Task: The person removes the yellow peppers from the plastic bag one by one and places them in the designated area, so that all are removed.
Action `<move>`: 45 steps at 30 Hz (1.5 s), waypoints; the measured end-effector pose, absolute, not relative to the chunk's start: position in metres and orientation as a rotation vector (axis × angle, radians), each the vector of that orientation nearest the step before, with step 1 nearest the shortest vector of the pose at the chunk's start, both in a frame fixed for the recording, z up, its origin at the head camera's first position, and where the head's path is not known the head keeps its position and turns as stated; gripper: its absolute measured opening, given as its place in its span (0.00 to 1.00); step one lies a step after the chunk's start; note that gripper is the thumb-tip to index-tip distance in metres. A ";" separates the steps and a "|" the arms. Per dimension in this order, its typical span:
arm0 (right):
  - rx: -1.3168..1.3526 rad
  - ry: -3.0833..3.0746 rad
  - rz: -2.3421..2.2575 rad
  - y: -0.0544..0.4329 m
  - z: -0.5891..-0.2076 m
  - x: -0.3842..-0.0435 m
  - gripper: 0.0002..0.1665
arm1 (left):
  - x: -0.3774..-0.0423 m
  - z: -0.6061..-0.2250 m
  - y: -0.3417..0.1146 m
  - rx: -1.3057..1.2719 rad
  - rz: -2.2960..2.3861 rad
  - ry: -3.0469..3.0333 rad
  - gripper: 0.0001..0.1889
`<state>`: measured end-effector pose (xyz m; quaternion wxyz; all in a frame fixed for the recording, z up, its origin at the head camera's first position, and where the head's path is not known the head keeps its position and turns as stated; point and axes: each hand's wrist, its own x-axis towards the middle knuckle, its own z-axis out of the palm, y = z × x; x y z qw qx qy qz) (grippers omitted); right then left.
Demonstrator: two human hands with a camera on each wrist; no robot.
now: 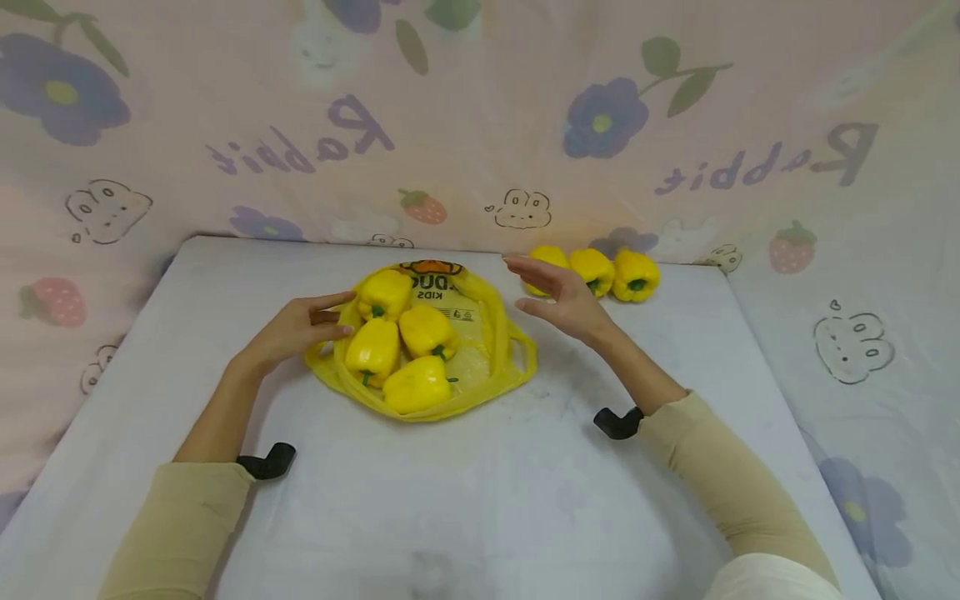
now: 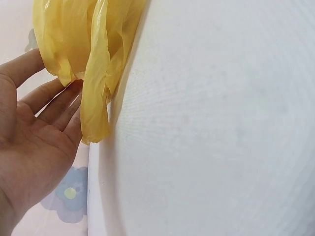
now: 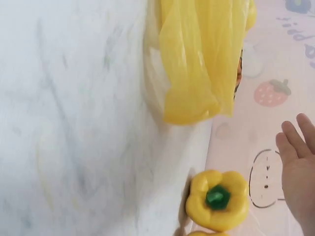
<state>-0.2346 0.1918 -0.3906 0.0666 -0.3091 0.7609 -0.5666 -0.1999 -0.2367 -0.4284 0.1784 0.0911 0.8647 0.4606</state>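
Observation:
A yellow plastic bag (image 1: 472,358) lies mouth-up on the table, with several yellow bell peppers (image 1: 416,385) in its left half. At the bag's left side is my left hand (image 1: 298,329), its fingers extended and touching the plastic. The left wrist view shows these fingertips (image 2: 74,86) at the bag's edge, partly hidden behind a hanging handle (image 2: 96,108). My right hand (image 1: 558,300) is raised between the bag and three yellow bell peppers (image 1: 636,277) at the back. Its fingers are extended and hold nothing. In the right wrist view, one pepper (image 3: 216,199) shows its green stem.
The white table (image 1: 480,508) ends at the back against a printed cloth (image 1: 480,108) with rabbits, flowers and strawberries. Bag handles (image 1: 525,354) stick out to either side. A black curved piece sits at each wrist, such as the left wrist piece (image 1: 270,461).

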 end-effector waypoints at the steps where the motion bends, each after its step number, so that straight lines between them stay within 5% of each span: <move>1: -0.951 2.281 -1.717 0.190 -0.390 -0.235 0.33 | -0.200 -0.429 -0.236 0.262 1.307 2.442 0.38; 45: -0.869 2.065 -1.415 0.102 -0.429 -0.235 0.42 | -0.202 -0.431 -0.236 0.238 1.300 2.433 0.38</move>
